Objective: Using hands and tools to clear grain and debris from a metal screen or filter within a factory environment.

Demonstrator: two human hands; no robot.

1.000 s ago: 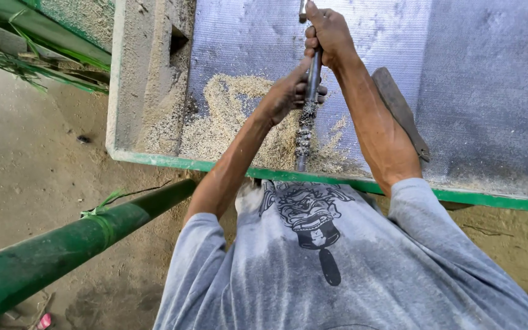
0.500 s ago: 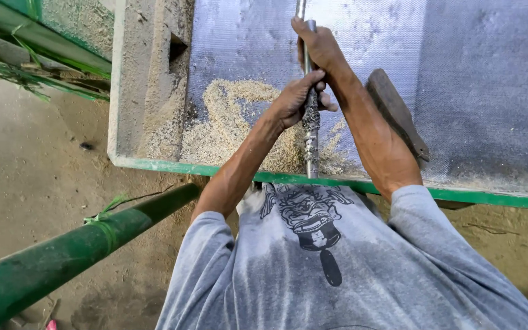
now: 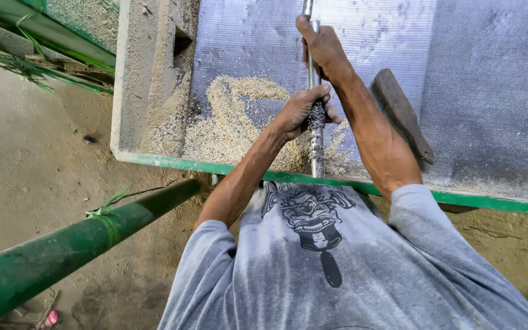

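Both hands are wrapped tight round a thin metal rod (image 3: 316, 91): left hand (image 3: 304, 110) lower down on the rough, knurled-looking part, right hand (image 3: 322, 49) further up where it's smooth. The rod lies along a perforated metal screen (image 3: 478, 73), over a loose pile of pale husky grain (image 3: 233, 122). A dark flat wooden piece (image 3: 401, 113) sits just beside the right forearm. The green rim (image 3: 496, 205) closes off the near edge; most of the screen to the right is bare.
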